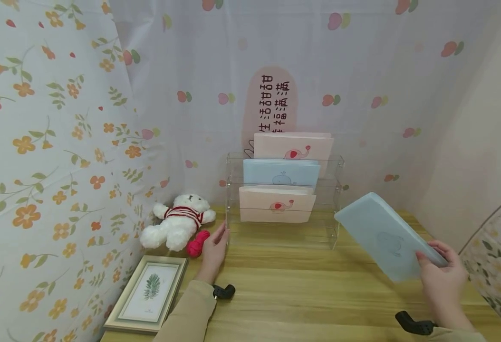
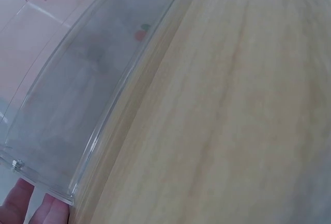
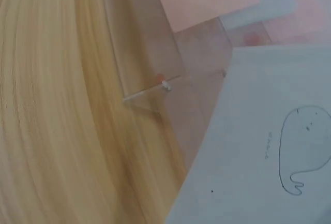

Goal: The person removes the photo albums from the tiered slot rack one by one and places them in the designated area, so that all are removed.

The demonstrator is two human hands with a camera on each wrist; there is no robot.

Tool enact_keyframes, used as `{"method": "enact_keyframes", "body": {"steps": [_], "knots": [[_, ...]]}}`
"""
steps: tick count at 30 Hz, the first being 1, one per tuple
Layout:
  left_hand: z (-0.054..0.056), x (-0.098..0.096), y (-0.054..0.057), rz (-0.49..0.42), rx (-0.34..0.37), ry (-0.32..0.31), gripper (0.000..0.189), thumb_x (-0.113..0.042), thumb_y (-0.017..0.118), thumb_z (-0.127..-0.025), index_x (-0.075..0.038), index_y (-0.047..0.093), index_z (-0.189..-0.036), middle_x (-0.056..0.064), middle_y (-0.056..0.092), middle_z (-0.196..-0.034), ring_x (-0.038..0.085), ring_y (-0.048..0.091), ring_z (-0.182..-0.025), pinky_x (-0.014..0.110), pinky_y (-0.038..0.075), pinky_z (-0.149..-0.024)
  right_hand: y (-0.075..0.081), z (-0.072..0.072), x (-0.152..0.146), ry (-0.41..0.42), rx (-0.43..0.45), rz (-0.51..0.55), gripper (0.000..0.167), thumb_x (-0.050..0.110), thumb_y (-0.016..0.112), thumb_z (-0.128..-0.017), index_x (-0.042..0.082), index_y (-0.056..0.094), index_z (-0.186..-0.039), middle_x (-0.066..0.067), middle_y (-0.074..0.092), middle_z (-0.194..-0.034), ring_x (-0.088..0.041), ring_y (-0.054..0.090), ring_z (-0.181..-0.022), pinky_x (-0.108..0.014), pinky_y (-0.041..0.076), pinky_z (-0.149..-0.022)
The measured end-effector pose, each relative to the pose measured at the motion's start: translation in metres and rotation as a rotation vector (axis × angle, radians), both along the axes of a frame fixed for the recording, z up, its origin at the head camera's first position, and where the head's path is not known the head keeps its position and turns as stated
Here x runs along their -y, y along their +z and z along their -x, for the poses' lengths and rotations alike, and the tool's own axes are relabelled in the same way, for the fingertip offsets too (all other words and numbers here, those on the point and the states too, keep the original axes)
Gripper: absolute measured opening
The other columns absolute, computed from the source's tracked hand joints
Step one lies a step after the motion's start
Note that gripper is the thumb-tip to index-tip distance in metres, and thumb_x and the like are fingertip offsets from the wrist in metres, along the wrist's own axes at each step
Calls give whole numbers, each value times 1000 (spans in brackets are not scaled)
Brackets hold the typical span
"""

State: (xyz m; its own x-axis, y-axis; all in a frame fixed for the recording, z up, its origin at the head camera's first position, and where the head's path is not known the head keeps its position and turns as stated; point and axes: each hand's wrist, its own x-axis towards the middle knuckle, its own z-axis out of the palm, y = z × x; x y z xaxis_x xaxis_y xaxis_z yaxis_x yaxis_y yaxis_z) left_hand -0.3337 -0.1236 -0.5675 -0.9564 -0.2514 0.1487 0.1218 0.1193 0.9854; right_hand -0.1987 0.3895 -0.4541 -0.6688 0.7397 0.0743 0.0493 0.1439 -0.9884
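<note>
A light blue notebook with a whale drawing is held tilted above the table's right side by my right hand, thumb on the cover. In the right wrist view the notebook hides that hand. A clear acrylic rack stands against the back, holding a pink elephant notebook in front, a blue whale notebook behind it and another pink one at the rear. My left hand touches the rack's left side, its fingertips against the outer panel edge.
Left of the rack lies a white plush bear in a striped top, beside a red yarn bundle. A framed leaf picture lies at the table's left edge. Patterned curtains surround the wooden table.
</note>
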Motion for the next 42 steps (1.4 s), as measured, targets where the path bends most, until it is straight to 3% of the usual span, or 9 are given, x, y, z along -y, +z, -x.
{"method": "enact_keyframes", "body": {"steps": [4, 12, 19, 24, 29, 34, 39, 42], "knots": [[-2, 0, 0, 11, 4, 6, 41, -26, 71, -109, -20, 70, -150, 15, 75, -143, 33, 71, -133, 51, 55, -115, -5, -1, -7, -18, -33, 175, 39, 0, 71, -103, 30, 71, -128, 23, 55, -119, -2, 49, -106, -4, 45, -64], [-2, 0, 1, 6, -2, 6, 41, -24, 71, -109, -19, 70, -150, 14, 75, -144, 33, 71, -133, 51, 55, -116, -15, 13, -15, 31, 124, 169, 36, 14, 67, -107, 44, 63, -126, 21, 47, -119, -2, 51, -102, -10, 50, -63], [-2, 0, 0, 2, -6, 3, 41, -24, 70, -110, -19, 70, -151, 15, 74, -145, 34, 71, -134, 51, 56, -116, -19, 42, -8, 150, 228, 51, 30, 19, 67, -108, 39, 62, -130, 5, 52, -121, 1, 58, -84, -19, 57, -62], [-1, 0, -2, 16, 1, 9, 41, -27, 71, -109, -20, 70, -150, 12, 75, -145, 32, 71, -134, 51, 55, -117, -18, 64, -2, 194, 254, 0, 33, 15, 65, -108, 27, 61, -139, -9, 52, -131, -13, 60, -94, -23, 57, -64], [-1, 0, 0, 3, -11, 0, 41, -25, 71, -109, -19, 70, -151, 14, 73, -146, 33, 70, -135, 52, 54, -117, -17, 79, -2, 225, 314, -153, 46, 19, 63, -109, 9, 52, -153, -26, 53, -142, -30, 62, -102, -28, 56, -61], [0, 0, 1, 6, -28, -5, 41, -24, 69, -110, -17, 69, -151, 15, 73, -147, 33, 70, -136, 50, 55, -116, -18, 87, -8, 257, 355, -312, 54, 22, 62, -109, 3, 49, -157, -35, 52, -148, -42, 62, -109, -26, 51, -61], [-1, 0, 1, 17, -13, 2, 41, -25, 70, -110, -19, 70, -150, 14, 74, -146, 33, 70, -135, 51, 56, -116, -24, 87, -19, 300, 404, -360, 63, 25, 65, -109, -5, 45, -160, -41, 44, -159, -49, 58, -126, -18, 44, -65], [0, 0, -1, 21, -5, 8, 41, -25, 70, -110, -20, 70, -150, 13, 73, -146, 34, 70, -136, 52, 56, -116, -31, 87, -25, 317, 435, -400, 64, 26, 67, -108, -9, 46, -157, -42, 44, -159, -52, 56, -130, -21, 45, -70]]}}
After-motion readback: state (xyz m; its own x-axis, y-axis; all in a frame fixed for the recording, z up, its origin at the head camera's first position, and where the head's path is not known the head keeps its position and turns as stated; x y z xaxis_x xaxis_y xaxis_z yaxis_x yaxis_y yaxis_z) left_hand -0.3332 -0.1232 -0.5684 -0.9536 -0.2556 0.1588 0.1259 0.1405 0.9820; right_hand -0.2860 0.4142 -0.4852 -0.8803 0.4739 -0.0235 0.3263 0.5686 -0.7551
